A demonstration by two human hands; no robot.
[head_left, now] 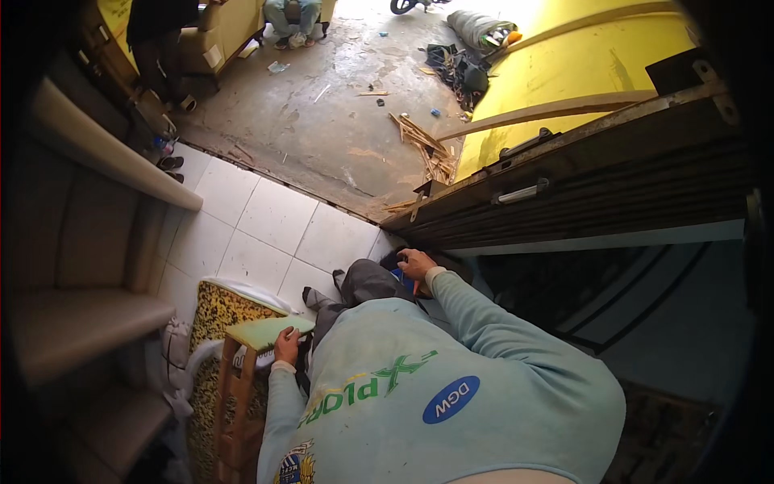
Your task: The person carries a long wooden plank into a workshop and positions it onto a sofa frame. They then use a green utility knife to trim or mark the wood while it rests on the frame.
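White floor tiles (270,214) spread ahead of a worker, seen from across the room, with a wooden frame (228,411) topped by a pale green pad (262,332) at the left. The left hand (286,345) curls at the pad's edge; the right hand (417,263) bends over a small blue item (401,278). Neither grip can be told.

You see through the left fisheye on your head, looking steeply down over your pale blue sweatshirt (516,427) close below, then forward across white floor tiles (268,218) to distant concrete (322,141).
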